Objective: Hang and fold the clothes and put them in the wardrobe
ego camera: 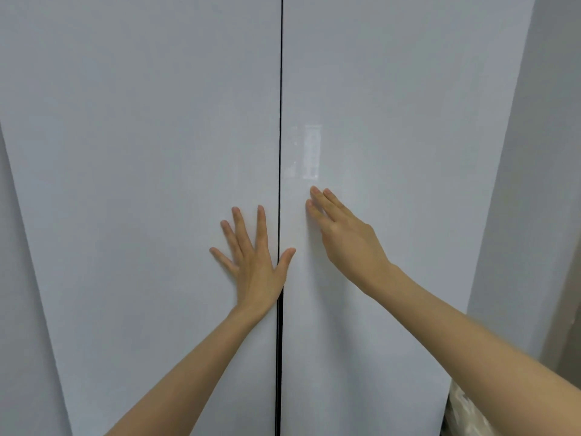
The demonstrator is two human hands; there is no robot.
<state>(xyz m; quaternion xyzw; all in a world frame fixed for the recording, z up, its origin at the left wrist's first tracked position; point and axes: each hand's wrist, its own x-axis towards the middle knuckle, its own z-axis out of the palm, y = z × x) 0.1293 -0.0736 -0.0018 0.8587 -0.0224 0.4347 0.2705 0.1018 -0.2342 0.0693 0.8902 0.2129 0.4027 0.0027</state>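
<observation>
So I'm right up against the wardrobe (220,58). It fills pretty much the whole view, and both glossy white doors are closed, with just a thin dark gap (280,89) running top to bottom between them.

My left hand (254,262) is flat on the left door (141,199) just beside the gap, fingers straight and fanned wide. It's holding nothing, just palm on the panel. The thumb reaches across the gap and its tip sits on the right door (393,294).

My right hand (349,237) is on the other side of the gap, a bit higher than the left, fingers straight and kept together, nothing in it either. The fingertips (316,191) meet the right door near the gap. The palm looks lifted off the surface, though I can't tell for sure. Just above those fingertips there's a pale shiny reflection (311,149) on the door.

Both forearms are bare. Far right of the gap, past the door's edge, is a plain grey wall (550,152). Low down by it there's some crinkly clear plastic (465,410), can't tell what it is.
</observation>
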